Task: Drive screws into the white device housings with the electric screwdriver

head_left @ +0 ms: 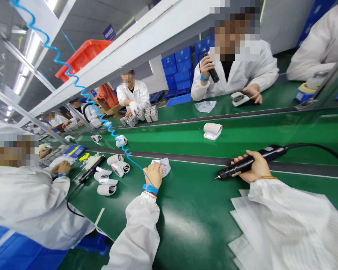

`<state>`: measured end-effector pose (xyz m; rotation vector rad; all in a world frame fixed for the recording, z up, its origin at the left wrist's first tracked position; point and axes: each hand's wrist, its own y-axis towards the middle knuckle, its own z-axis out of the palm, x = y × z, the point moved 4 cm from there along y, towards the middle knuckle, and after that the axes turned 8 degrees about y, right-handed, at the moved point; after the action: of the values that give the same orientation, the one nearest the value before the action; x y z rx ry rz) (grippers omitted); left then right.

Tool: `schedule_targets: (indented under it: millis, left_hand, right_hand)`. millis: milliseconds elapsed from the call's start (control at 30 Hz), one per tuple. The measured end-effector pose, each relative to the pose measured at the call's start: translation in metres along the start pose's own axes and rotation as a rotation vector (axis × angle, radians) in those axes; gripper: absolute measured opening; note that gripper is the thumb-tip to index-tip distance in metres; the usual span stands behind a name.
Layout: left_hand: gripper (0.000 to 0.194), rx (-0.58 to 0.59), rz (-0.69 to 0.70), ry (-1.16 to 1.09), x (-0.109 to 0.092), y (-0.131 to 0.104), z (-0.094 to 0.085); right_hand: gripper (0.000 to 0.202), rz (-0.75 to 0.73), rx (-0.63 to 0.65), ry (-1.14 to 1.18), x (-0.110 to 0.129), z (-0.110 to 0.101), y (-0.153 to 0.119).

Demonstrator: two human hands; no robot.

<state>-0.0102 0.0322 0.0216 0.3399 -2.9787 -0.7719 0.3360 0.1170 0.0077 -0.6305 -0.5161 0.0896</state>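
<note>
My right hand [257, 168] holds a black electric screwdriver [249, 164] almost level. Its thin bit points left, above the green bench, and a cable runs off to the right. My left hand [154, 174], with a blue wrist strap, rests at a small clear plastic bag [165, 167] of tiny grey pieces. Those fingers are curled together, and their tips are partly hidden. A white device with a rolled cuff [212, 130] sits on the green belt ahead. Left of my left hand lie several similar cuffed devices [120, 165].
Clear plastic sheets [242, 213] lie beneath my right sleeve. A coiled blue cord [83, 90] hangs down to my left wrist. At left, a co-worker [25, 202] sits beside another black screwdriver [92, 169]. Across the belt, another person [233, 75] holds a screwdriver. A metal post [326, 82] stands right.
</note>
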Motion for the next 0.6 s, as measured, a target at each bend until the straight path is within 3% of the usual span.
schedule_targets:
  millis: [100, 200, 300, 400, 600]
  left_hand:
    - [0.031, -0.057, 0.058, -0.102, -0.014, -0.005, -0.013]
    - [0.03, -0.029, 0.213, -0.246, -0.052, -0.019, -0.016]
    - [0.025, 0.062, 0.367, -0.365, -0.1, -0.034, -0.009]
    - [0.024, 0.136, 0.419, -0.4, -0.133, -0.039, 0.003]
    - [0.03, 0.218, 0.425, -0.324, -0.155, -0.029, 0.025]
  right_hand:
    - [0.013, -0.007, 0.003, 0.016, 0.0, 0.001, -0.002]
    - [0.014, -0.015, 0.012, 0.037, -0.001, 0.001, -0.002]
    - [0.014, -0.031, 0.027, 0.064, 0.0, 0.001, 0.001]
    - [0.014, -0.062, 0.039, 0.095, 0.002, 0.001, 0.003]
    - [0.021, -0.159, 0.055, 0.11, 0.009, 0.003, -0.004]
